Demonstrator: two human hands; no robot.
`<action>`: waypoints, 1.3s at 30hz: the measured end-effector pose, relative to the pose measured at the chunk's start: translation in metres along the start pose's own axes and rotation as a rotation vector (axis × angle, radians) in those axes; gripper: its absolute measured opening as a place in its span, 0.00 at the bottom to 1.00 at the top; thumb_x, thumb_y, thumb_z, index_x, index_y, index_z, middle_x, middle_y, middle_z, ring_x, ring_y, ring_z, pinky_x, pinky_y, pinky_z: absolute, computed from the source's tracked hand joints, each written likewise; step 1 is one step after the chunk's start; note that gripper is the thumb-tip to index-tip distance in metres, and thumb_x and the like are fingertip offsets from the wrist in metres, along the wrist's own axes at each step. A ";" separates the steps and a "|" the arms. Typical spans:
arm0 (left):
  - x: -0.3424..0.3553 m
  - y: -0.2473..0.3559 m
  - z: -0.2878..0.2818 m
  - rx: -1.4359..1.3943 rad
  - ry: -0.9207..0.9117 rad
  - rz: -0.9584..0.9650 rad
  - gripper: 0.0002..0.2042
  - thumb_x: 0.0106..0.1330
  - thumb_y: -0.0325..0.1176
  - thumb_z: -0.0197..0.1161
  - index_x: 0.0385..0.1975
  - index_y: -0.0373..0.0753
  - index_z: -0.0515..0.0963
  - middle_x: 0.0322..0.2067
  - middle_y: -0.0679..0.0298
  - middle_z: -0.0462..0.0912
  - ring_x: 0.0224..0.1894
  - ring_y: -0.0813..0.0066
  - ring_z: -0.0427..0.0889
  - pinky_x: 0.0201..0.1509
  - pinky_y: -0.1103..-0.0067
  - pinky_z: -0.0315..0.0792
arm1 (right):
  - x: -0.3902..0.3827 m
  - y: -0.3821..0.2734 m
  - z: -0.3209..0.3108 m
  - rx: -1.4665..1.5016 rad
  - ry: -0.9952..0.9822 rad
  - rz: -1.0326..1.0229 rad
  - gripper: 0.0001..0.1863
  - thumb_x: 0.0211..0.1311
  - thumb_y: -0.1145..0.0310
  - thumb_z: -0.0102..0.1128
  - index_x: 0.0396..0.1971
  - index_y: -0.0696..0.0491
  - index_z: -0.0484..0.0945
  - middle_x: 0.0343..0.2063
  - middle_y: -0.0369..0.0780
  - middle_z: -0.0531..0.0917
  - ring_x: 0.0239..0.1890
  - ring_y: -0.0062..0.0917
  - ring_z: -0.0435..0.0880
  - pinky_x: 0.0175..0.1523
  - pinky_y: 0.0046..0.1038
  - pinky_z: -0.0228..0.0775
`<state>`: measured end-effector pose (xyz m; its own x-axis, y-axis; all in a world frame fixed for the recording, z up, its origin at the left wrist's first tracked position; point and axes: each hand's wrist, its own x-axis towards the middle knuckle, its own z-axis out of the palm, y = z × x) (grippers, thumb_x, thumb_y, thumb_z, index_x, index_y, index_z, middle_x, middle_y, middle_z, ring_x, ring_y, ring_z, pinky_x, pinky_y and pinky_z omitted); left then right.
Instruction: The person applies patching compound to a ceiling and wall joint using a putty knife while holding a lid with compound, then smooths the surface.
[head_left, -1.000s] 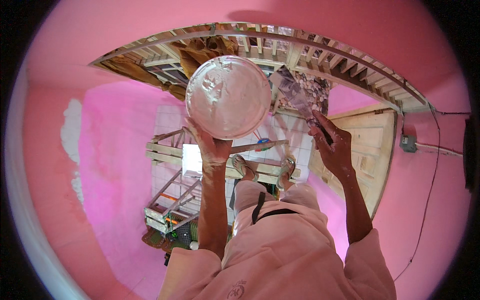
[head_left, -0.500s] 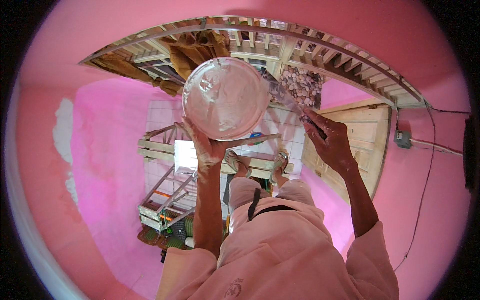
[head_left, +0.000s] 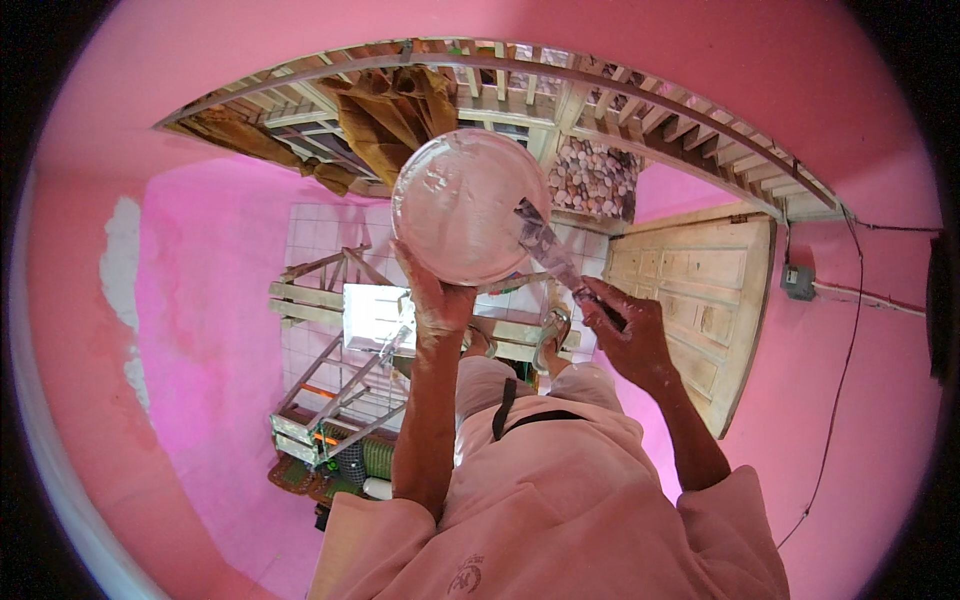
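My left hand [head_left: 438, 300] supports a round, shallow tub or lid [head_left: 455, 205] from its near rim, and whitish paste is smeared across its surface. Whether it is a deep tub or a flat lid I cannot tell. In my right hand [head_left: 632, 335], the fingers wrap round the handle of a putty knife [head_left: 548, 248]. The knife's blade, streaked with paste, points up and left over the right part of the round surface. Pale smears mark both hands and forearms.
My sandalled feet rest on a wooden plank [head_left: 505, 328] above a tiled floor. A ladder [head_left: 340, 385] stands at the left, near a bright white panel [head_left: 372, 315]. To the right are a wooden door [head_left: 700, 300] and a grey box [head_left: 797, 282] with cables. Slatted openings and brown curtains [head_left: 400, 115] lie ahead.
The round tub or lid has shifted slightly right and toward me. My right hand has come inward and lower, and the knife's blade now lies over the paste instead of past the rim.
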<state>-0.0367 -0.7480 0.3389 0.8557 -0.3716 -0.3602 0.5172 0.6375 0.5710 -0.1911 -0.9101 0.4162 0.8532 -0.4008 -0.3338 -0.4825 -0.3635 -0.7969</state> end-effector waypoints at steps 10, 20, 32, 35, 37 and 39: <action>0.003 0.004 -0.006 -0.113 -0.055 -0.118 0.35 0.61 0.62 0.47 0.63 0.46 0.54 0.62 0.59 0.56 0.63 0.60 0.58 0.65 0.59 0.55 | 0.002 0.004 0.038 -0.258 0.238 -0.368 0.20 0.55 0.72 0.59 0.50 0.50 0.73 0.26 0.42 0.77 0.24 0.31 0.78 0.28 0.30 0.71; 0.005 -0.004 -0.021 -0.144 -0.074 -0.174 0.35 0.62 0.62 0.44 0.64 0.45 0.52 0.62 0.58 0.56 0.63 0.60 0.59 0.64 0.61 0.59 | 0.006 0.011 0.047 -0.344 0.417 -0.348 0.24 0.51 0.71 0.61 0.52 0.42 0.71 0.27 0.37 0.75 0.27 0.28 0.76 0.27 0.29 0.70; -0.003 -0.017 -0.024 -0.172 -0.078 -0.250 0.35 0.63 0.62 0.43 0.63 0.44 0.53 0.62 0.58 0.58 0.62 0.59 0.60 0.65 0.61 0.57 | 0.011 0.024 0.047 -0.444 0.490 -0.375 0.26 0.48 0.71 0.64 0.52 0.45 0.71 0.35 0.38 0.77 0.35 0.29 0.77 0.34 0.28 0.73; -0.008 -0.019 -0.024 -0.113 -0.054 -0.239 0.34 0.62 0.63 0.43 0.63 0.47 0.54 0.61 0.62 0.60 0.62 0.63 0.62 0.64 0.64 0.59 | -0.004 0.036 0.023 -0.257 0.595 -0.434 0.25 0.48 0.69 0.64 0.51 0.49 0.72 0.39 0.40 0.77 0.38 0.30 0.78 0.38 0.26 0.73; -0.012 -0.015 -0.018 -0.083 -0.039 -0.210 0.34 0.62 0.63 0.43 0.63 0.47 0.54 0.61 0.62 0.60 0.62 0.62 0.61 0.64 0.63 0.58 | -0.029 0.082 0.010 -0.044 0.562 -0.079 0.22 0.52 0.75 0.59 0.51 0.53 0.73 0.41 0.41 0.78 0.36 0.27 0.78 0.41 0.25 0.71; -0.016 -0.012 -0.015 -0.066 -0.037 -0.188 0.34 0.62 0.63 0.44 0.63 0.47 0.54 0.62 0.62 0.59 0.62 0.62 0.60 0.64 0.62 0.58 | -0.061 0.181 0.005 -0.332 0.617 -0.039 0.15 0.58 0.64 0.52 0.42 0.56 0.77 0.31 0.47 0.80 0.34 0.37 0.80 0.40 0.35 0.72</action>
<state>-0.0567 -0.7402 0.3267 0.7445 -0.5126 -0.4277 0.6671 0.5964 0.4464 -0.3296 -0.9467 0.2901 0.6506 -0.7503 0.1173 -0.5724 -0.5860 -0.5736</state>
